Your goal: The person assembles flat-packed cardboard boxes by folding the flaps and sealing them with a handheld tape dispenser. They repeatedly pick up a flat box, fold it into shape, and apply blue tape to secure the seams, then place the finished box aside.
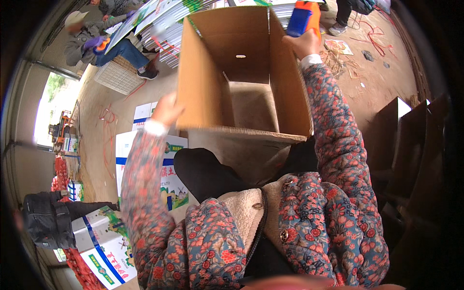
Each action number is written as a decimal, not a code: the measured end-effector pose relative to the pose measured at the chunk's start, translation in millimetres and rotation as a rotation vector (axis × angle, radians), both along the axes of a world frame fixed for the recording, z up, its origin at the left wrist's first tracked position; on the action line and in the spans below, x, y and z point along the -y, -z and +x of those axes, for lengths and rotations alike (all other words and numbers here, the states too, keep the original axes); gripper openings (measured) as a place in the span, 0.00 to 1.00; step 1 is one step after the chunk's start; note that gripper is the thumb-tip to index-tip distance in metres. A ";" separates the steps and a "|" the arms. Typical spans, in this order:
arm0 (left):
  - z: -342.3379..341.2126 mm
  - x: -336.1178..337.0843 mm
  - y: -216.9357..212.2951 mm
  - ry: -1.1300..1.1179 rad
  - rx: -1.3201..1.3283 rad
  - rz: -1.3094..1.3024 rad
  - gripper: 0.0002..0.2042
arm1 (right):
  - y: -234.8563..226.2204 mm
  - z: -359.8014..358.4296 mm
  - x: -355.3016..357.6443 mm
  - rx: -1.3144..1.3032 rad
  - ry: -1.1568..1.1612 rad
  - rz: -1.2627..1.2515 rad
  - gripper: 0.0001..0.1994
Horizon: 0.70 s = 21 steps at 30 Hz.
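Observation:
An open brown cardboard box [200, 82] stands before me, its four walls raised. Floor shows between the walls, and the far wall has a small hand hole. My left hand [167, 110], blurred, grips the box at its near left edge, the fingers partly hidden. My right hand [304, 44] is closed around an orange-and-blue hand tool [303, 20] beside the far right edge of the box; its exact kind I cannot make out.
Flat printed cartons [164, 34] lie stacked beyond the box. Farther left a person [84, 41] sits on a white crate [118, 75]. Printed boxes [128, 150] stand left of my knees, dark open boxes [401, 145] at right. Red strapping [374, 38] litters the floor.

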<state>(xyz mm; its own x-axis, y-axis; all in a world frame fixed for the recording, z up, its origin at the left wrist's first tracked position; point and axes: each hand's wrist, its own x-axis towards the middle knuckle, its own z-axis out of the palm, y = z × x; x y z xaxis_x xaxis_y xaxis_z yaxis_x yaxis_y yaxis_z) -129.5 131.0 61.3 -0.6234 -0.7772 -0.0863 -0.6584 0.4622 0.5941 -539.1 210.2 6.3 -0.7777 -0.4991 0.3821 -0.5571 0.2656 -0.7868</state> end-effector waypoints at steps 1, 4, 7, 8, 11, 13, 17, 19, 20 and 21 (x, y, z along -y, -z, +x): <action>24.8 -25.3 -5.8 0.115 0.062 -0.206 0.15 | -0.1 -13.5 -1.4 0.053 -0.029 0.006 0.26; 72.6 -72.1 13.1 0.055 -0.097 0.097 0.19 | 18.9 -10.6 30.8 0.057 -0.039 0.009 0.27; 86.8 -70.8 27.3 -0.042 -0.064 -0.065 0.22 | 36.6 31.5 91.4 0.137 -0.129 0.030 0.26; 84.4 -67.1 26.9 -0.017 -0.013 -0.386 0.22 | 38.3 45.9 109.8 0.158 -0.271 -0.096 0.25; 66.5 -64.9 14.7 0.133 0.000 -0.828 0.25 | 42.1 68.5 127.0 0.130 -0.289 -0.217 0.28; 53.5 -74.3 6.9 0.492 -0.124 -0.306 0.21 | 38.9 68.3 124.7 0.201 -0.235 0.035 0.24; 38.8 -82.3 5.9 0.536 0.548 -0.232 0.19 | 31.7 60.0 107.0 0.217 -0.258 0.016 0.27; 33.5 -65.7 6.3 0.625 0.551 -0.147 0.22 | 29.9 61.6 102.9 0.231 -0.243 -0.011 0.27; 30.3 -53.3 5.7 0.658 0.591 -0.057 0.24 | 29.6 63.5 102.3 0.244 -0.226 -0.001 0.27; 25.7 -38.4 4.5 0.723 0.660 0.066 0.25 | 29.7 65.5 102.7 0.256 -0.229 -0.008 0.27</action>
<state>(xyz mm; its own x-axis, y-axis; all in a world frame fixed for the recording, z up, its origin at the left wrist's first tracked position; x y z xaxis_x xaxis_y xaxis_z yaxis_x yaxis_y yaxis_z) -103.8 169.4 56.8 -0.7580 -0.2082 -0.6182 -0.4388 0.8640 0.2470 -473.6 107.4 -23.5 -0.7173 -0.6694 0.1935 -0.3854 0.1498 -0.9105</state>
